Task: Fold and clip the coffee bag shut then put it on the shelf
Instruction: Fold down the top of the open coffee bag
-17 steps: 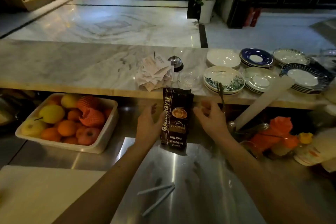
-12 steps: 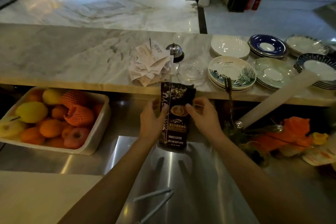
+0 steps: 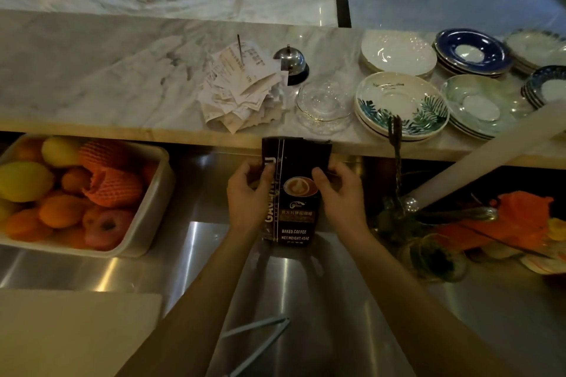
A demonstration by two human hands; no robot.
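Coffee bag (image 3: 295,193) upright on steel worktop (image 3: 306,300), below the marble ledge. Left hand (image 3: 248,196) grasps its left edge; right hand (image 3: 340,193) grasps its right edge. Pale clip (image 3: 260,337) lies nearer, apart. Fruit tray (image 3: 150,208) at left.

head view | looks forward-down | close over steel counter (image 3: 306,300)

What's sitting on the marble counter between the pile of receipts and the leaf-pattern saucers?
In the head view, a clear glass saucer lies between the pile of receipts and the leaf-pattern saucers, with a silver call bell just behind that gap.
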